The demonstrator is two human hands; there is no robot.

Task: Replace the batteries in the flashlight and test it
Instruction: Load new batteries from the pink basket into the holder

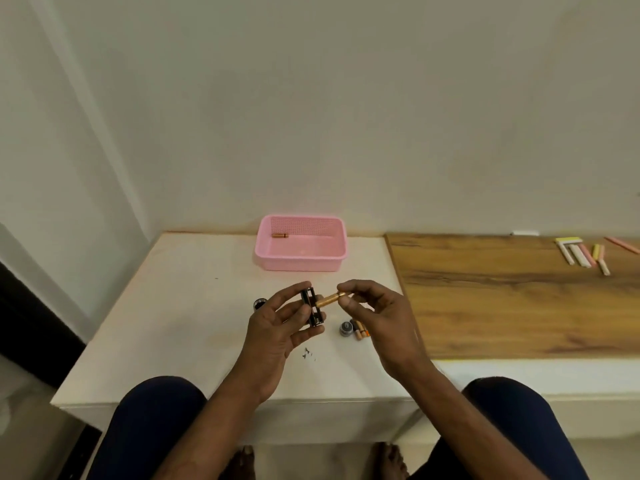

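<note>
My left hand (277, 327) grips a small black battery holder (312, 306) above the white table. My right hand (374, 313) pinches a gold battery (329, 299) by one end, and its other end touches the holder. On the table lie a black flashlight part (259, 303) left of my hands, a grey cap (346, 329), and a few loose batteries (360, 330) under my right hand. One more battery (280, 235) rests inside the pink basket (301, 261) at the back.
The white table (180, 306) meets a wooden surface (519, 299) on the right, where several pastel sticks (585, 254) lie at the far end. Small dark specks (308, 354) sit near the table's front. My knees are below the edge.
</note>
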